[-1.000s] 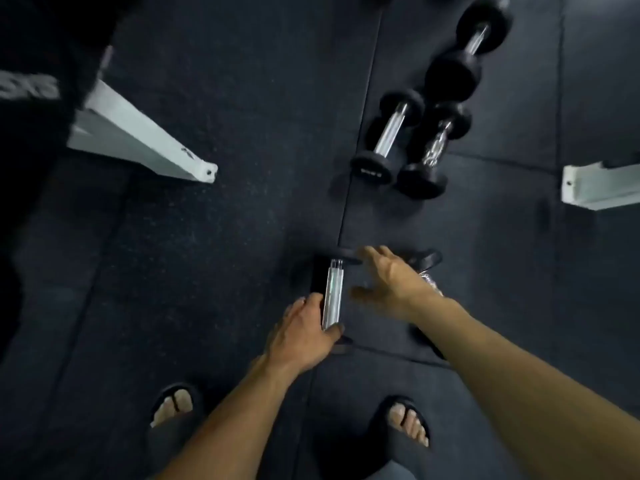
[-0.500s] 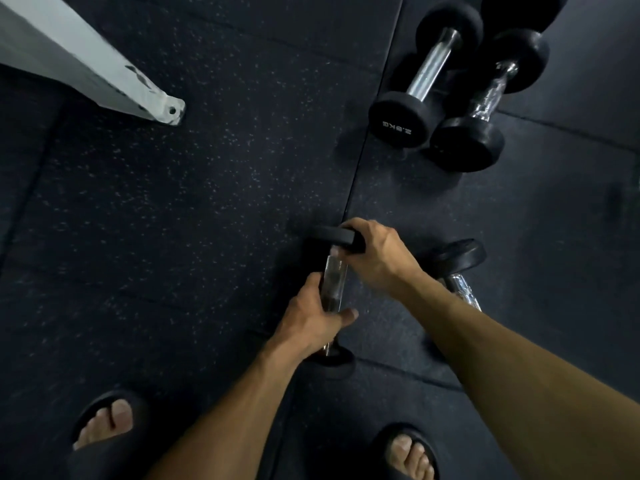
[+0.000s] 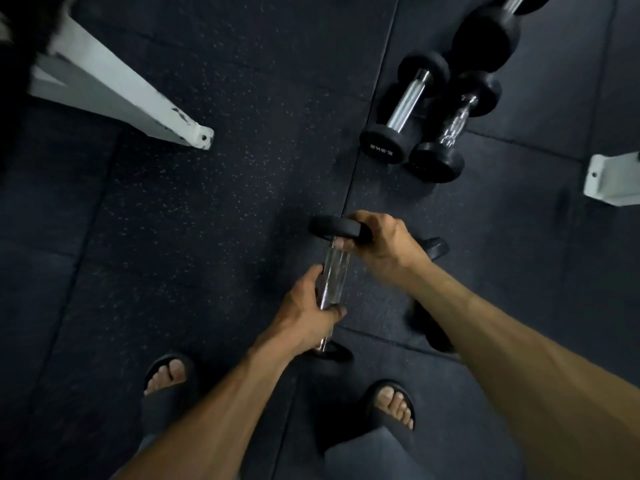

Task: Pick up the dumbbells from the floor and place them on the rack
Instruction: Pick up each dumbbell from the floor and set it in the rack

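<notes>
A black dumbbell with a chrome handle [image 3: 333,271] is in both my hands above the dark floor, just ahead of my feet. My left hand [image 3: 304,311] grips the lower part of the handle. My right hand [image 3: 379,242] curls round the far black head. A second dumbbell [image 3: 437,249] lies on the floor under my right forearm, mostly hidden. Two small dumbbells [image 3: 408,105] [image 3: 455,128] lie side by side further ahead on the right, with a larger one [image 3: 486,36] beyond them.
A white rack foot [image 3: 138,102] slants across the floor at the upper left. Another white rack foot [image 3: 611,180] ends at the right edge. My feet in black sandals [image 3: 168,377] [image 3: 394,405] stand on the rubber floor mats [image 3: 214,220].
My right hand moved onto the dumbbell's far head and closed on it, and my left hand stayed on the handle. The view shifted, bringing the right rack foot back into sight.
</notes>
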Available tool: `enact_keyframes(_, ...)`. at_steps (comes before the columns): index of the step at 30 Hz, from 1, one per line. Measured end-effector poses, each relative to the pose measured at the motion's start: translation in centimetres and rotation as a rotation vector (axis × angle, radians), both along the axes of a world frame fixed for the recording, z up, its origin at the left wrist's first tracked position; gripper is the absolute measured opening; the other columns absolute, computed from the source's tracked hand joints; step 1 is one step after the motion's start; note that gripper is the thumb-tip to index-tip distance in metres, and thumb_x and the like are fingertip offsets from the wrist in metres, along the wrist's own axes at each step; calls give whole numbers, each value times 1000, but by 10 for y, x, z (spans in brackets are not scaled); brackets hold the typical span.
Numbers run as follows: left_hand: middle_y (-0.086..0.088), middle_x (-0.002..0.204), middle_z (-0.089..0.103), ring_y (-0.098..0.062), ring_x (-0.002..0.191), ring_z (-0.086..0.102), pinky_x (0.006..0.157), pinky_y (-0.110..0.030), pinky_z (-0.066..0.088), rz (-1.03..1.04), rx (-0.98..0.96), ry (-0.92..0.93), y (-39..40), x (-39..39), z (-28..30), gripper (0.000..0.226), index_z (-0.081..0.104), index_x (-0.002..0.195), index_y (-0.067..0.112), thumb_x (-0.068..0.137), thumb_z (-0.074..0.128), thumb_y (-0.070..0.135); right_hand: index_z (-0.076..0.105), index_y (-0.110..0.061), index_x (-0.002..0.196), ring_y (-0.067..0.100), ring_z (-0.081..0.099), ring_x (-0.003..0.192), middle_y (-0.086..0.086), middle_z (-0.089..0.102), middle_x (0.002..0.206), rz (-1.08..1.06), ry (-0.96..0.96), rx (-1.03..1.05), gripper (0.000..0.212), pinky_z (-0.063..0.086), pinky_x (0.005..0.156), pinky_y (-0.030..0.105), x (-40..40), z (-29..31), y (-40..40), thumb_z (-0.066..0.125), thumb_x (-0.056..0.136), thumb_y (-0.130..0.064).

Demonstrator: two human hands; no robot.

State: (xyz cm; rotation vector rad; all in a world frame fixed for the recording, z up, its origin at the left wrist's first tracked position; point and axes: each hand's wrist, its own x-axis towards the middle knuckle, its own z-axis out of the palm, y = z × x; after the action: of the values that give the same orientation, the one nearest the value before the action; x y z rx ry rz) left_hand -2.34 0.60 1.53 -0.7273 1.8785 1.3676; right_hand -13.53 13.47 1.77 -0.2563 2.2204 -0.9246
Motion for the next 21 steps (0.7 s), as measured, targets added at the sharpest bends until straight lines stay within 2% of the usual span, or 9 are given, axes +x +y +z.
enact_keyframes(4,2,95,63,-15,88,62,77,-33,55,14,-24,75,-11,-16,85,58,43,130,30,82,72,16,63,-26,93,1,54,63,-12,59,72,-16,60,-19,12,39,51,7,-17,92,-10,71,87,-32)
enact_keyframes(7,3,91,65,-14,83,65,76,-36,57,34,1,146,-21,-27,154,46,50,118,33,82,70,15,68,-27,101,4,61,75,-11,65,79,-26,140,-40,17,48,67,17,-31,166,-20,72,85,-31)
enact_keyframes(12,-3,94,67,-17,86,65,76,-32,54,79,-41,267,-41,-42,271,38,52,109,29,80,70,13,69,-28,101,13,63,77,-5,68,82,-1,267,-58,19,49,64,20,-49,292,-45,73,84,-35)
enact_keyframes(15,1,88,64,-12,78,62,70,-26,51,126,-40,318,-56,-49,324,39,52,110,29,79,70,13,70,-26,100,12,64,80,-6,69,84,30,347,-96,20,53,72,29,-58,349,-65,73,82,-35)
enact_keyframes(18,3,82,60,-9,72,59,69,-28,51,203,-62,379,-81,-48,373,41,52,110,31,77,72,15,69,-29,99,9,64,81,-9,69,84,53,388,-158,19,54,74,31,-62,401,-95,74,81,-35)
enact_keyframes(21,5,82,61,-11,75,61,74,-32,54,276,-90,415,-107,-40,416,42,51,107,35,76,73,18,69,-29,99,11,63,83,-9,68,85,129,425,-190,19,53,77,33,-60,447,-129,73,82,-35)
